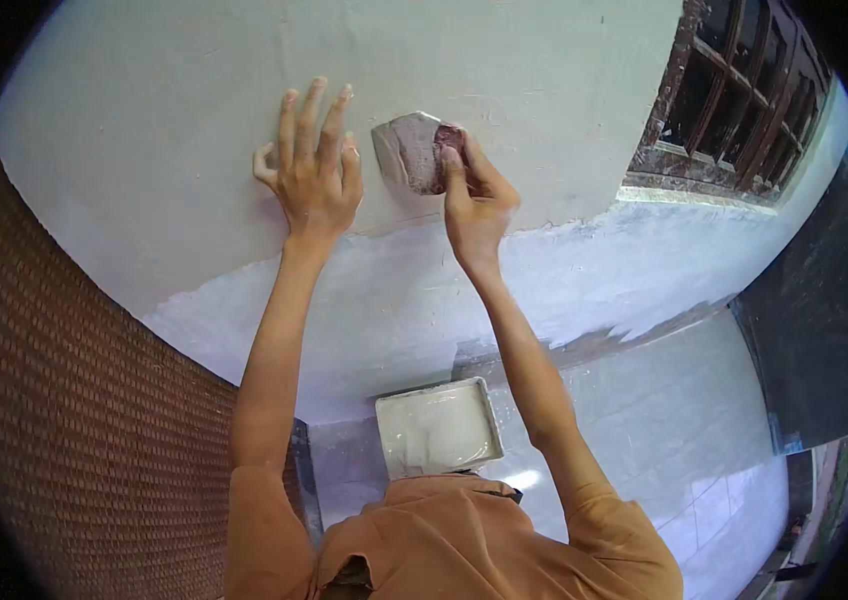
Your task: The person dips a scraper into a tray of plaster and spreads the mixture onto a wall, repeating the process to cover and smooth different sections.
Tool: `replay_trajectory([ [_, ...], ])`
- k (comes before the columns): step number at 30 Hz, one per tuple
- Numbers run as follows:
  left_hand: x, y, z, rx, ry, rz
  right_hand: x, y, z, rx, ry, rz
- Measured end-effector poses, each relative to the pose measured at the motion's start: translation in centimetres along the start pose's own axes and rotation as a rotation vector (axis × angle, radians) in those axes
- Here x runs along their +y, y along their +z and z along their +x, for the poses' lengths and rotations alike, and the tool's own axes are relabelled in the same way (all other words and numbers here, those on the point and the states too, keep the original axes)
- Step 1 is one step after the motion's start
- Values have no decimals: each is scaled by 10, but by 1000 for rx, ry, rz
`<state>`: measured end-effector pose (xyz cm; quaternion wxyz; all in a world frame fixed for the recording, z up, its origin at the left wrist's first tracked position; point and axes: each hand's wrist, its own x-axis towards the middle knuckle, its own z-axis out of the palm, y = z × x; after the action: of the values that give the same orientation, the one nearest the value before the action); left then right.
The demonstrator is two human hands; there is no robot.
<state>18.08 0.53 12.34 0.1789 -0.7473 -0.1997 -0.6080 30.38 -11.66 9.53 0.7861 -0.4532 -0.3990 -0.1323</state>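
My left hand (316, 180) is spread on the pale green upper part of the wall (194, 130), fingers apart and pointing up, holding nothing. To its right, my right hand (479, 200) pinches a flat putty scraper (412, 152) by its dark red edge, thumb on the near face. The scraper's broad grey face is crusted, and it lies close against the wall; whether its far edge touches cannot be told. Below both hands, a ragged line separates the green surface from a whiter band (394, 290).
A rectangular tray (492, 420) with white, paste-like material stands low near my body. A woven brown panel (74, 400) borders the left side. At upper right is a brown-framed window (734, 90); a dark panel (814, 310) stands at right, beside pale floor sheeting (644, 420).
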Motion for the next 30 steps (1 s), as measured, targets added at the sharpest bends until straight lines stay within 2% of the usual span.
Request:
replay_trajectory([
  [2, -3, -2, -1, 4, 9, 23, 2, -6, 4, 14, 17, 2],
  [4, -5, -4, 0, 4, 31, -1, 9, -43, 24, 206, 46, -104],
  [5, -6, -5, 1, 10, 25, 11, 0, -51, 29, 266, -24, 35],
  [7, -1, -6, 0, -29, 13, 23, -2, -56, 34, 327, -87, 117],
  [9, 1, -4, -1, -15, -1, 11, -1, -40, 23, 195, -76, 4],
  [10, 3, -2, 0, 3, -11, -1, -2, -31, 11, 54, 29, -59],
  [11, 3, 0, 0, 1, -4, -9, -3, -14, 1, -7, -61, 72],
  [13, 1, 1, 0, 26, 6, -16, 8, -7, -3, -51, -80, 2],
  [14, 0, 1, 0, 24, 12, -13, 10, -15, -1, -47, -78, 7],
  [16, 0, -2, -1, 2, 15, -17, 3, -46, 17, 164, 48, -120],
  [19, 1, -4, 0, -11, 14, -6, 4, -58, 22, 328, -40, 39],
  [21, 2, -1, 0, -4, 10, -24, -1, -35, 7, 162, 50, -22],
  [22, 1, 1, 0, 3, 8, -36, 3, -17, -1, 95, -3, 22],
  [26, -3, 0, -2, -9, 17, -17, 19, 1, -3, 27, -11, 95],
  [28, 0, -3, -1, -38, 14, -23, 25, -31, 16, 179, -38, -70],
  [30, 1, -6, 0, -48, 2, -24, 14, -64, 30, 324, 101, -66],
])
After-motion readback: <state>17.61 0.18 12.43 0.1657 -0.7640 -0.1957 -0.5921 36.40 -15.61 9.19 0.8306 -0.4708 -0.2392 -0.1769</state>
